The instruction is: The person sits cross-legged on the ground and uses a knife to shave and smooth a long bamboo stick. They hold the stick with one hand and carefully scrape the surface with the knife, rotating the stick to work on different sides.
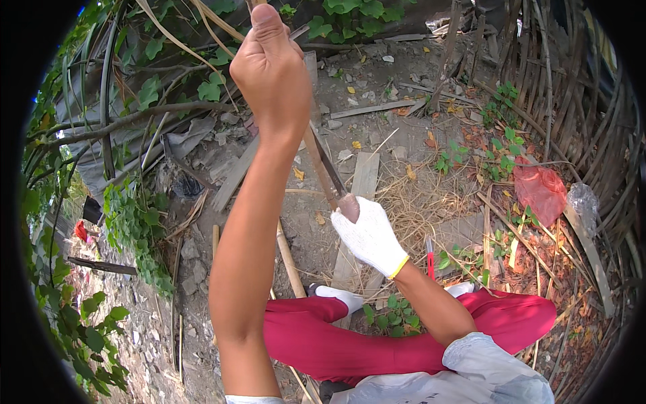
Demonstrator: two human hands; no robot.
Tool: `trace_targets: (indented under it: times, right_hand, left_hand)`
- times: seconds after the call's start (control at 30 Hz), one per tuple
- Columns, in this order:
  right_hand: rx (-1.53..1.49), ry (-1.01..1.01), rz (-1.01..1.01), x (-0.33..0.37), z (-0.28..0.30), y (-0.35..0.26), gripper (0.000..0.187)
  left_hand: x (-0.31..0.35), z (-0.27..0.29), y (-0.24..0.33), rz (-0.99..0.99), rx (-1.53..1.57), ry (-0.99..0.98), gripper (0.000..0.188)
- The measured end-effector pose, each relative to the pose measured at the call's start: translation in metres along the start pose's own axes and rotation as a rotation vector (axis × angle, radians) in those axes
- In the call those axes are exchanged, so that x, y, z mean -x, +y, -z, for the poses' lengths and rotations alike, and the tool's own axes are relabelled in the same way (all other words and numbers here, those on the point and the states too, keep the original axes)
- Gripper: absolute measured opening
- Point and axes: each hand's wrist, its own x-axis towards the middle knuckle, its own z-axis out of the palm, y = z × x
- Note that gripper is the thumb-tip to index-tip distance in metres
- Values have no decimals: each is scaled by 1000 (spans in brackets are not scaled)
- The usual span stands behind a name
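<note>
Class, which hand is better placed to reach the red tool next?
Probably the right hand: though gripping a bladed tool, it is much nearer the red tool than the raised left hand.

bright daylight fills the dark-rimmed fisheye view.

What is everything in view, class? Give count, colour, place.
Knife: one, dark, centre
Strip: one, brown, along the knife
Tool: one, red, right of centre
Bag: one, red, right
Plastic: one, clear, beside the bag
Planks: several, grey, ground
Sticks: many, tan, ground
Bar: one, black, far left
Straw: uncounted, tan, centre
Leaves: many, green, mostly left
Sheeting: uncounted, grey, upper left
Fence: one, brown, right edge
Trousers: one pair, crimson, bottom
Shirt: one, pale, bottom
Footwear: two, white, by the trousers
Left hand: one, bare, top
Right hand: one, white-gloved, centre
</note>
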Motion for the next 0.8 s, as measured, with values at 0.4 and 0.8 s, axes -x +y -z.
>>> trace_targets:
  times: [0.4, 0.8]
  right_hand:
    - [-250, -316, -557, 58, 2, 90, 26]
    - [-51, -37, -185, 42, 55, 31, 34]
  left_hand:
    - [-17, 3, -8, 13, -52, 51, 59]
    - [-20, 10, 12, 107, -89, -189, 43]
